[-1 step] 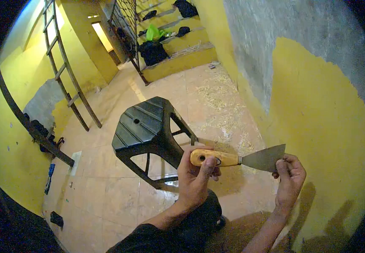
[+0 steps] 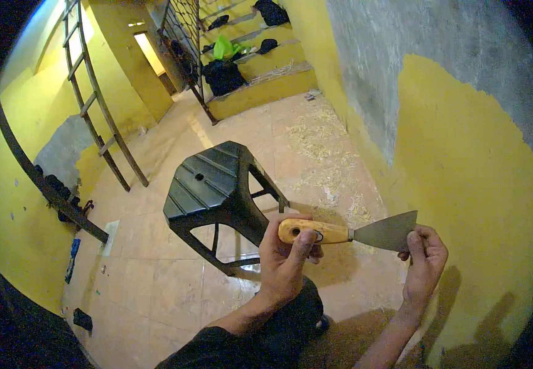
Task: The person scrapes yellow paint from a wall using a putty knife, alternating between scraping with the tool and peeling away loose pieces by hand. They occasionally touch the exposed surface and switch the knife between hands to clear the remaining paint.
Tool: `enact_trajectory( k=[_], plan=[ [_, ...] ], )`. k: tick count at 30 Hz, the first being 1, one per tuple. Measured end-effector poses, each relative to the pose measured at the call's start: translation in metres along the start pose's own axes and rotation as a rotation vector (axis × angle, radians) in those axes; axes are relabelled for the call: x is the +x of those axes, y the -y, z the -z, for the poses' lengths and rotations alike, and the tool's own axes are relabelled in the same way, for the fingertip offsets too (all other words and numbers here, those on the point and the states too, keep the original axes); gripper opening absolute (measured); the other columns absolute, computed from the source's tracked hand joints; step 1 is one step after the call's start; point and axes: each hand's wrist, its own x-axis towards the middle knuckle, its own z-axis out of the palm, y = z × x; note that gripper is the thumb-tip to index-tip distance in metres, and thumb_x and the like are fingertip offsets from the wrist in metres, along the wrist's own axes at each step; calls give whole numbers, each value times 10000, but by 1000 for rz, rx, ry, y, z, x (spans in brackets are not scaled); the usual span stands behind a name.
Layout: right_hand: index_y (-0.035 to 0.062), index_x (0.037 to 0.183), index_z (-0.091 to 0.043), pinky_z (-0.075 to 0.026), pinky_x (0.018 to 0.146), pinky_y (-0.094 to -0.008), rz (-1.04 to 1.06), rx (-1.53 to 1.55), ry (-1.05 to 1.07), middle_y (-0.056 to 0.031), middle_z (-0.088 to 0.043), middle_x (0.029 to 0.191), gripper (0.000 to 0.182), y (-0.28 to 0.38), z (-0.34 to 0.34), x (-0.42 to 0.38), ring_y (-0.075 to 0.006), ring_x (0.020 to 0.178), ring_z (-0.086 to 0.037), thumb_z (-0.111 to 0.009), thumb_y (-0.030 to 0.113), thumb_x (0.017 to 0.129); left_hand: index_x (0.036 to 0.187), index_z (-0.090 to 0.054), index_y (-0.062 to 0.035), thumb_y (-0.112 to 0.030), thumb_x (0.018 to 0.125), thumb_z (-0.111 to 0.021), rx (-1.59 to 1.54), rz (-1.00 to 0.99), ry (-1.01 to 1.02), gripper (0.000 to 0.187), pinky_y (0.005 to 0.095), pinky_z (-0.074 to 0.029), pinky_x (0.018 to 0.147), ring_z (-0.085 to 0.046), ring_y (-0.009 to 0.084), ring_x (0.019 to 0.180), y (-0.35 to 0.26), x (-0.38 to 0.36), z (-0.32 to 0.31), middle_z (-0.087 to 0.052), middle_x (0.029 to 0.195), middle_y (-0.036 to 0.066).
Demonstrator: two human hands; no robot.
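A scraper [image 2: 384, 232] with a yellow handle and a wide grey metal blade lies level in front of me, its blade pointing right. My left hand [image 2: 286, 258] is closed round the handle, thumb on top. At the lower corner of the blade's edge, my right hand [image 2: 423, 261] pinches the metal between thumb and fingers. Behind my left hand stands a dark plastic stool [image 2: 208, 178] on the tiled floor.
A yellow wall [image 2: 463, 184] with a bare grey patch rises at the right. Pale scrapings [image 2: 322, 144] litter the floor beside it. A wooden ladder [image 2: 88, 104] leans at the left. Stairs [image 2: 266, 98] at the back hold dark bags and a green bag.
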Motion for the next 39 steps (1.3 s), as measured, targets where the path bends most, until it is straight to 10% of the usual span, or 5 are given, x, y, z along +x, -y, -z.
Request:
enact_trajectory(
  k=[14, 24, 28, 33, 39],
  plan=[
    [30, 787, -570, -346, 508, -207, 174, -225, -71, 35, -500, 639, 323, -12, -48, 9, -57, 556, -423, -745, 293, 717, 992, -458, -16, -125, 864, -577, 224, 226, 48, 207, 222, -462, 606, -566, 103, 726, 0, 13, 19, -565, 846, 61],
    [41, 745, -570, -410, 570, -231, -91, 82, -123, 25, -520, 667, 237, -37, -23, 31, -68, 617, -478, -574, 249, 857, 873, -461, -10, -88, 814, -620, 441, 263, -74, 186, 245, -479, 603, -575, 138, 687, 21, 19, 16, -564, 840, 99],
    [50, 822, -593, -424, 616, -212, 16, -61, -152, 10, -577, 764, 274, -28, 13, 20, -56, 691, -512, -791, 142, 657, 1303, -322, -23, -104, 796, -645, 371, 63, 252, 606, 361, -501, 772, -551, 220, 907, 146, 39, 106, -501, 1140, 196],
    [-15, 856, -577, -417, 524, -211, 116, 33, -499, -20, -561, 750, 206, 14, 66, -7, -68, 578, -486, -536, 183, 891, 1066, -407, -43, -229, 809, -636, 228, 226, 743, 392, 325, -478, 717, -565, 187, 777, 136, 43, -28, -570, 935, 163],
    [-6, 928, -556, -441, 585, -217, 244, 134, -522, -27, -559, 793, 179, 37, 58, -32, -76, 661, -512, -582, 158, 862, 878, -478, -36, -328, 865, -560, 156, 267, 821, 303, 289, -449, 595, -556, 169, 627, 62, 3, -47, -592, 710, 103]
  ],
)
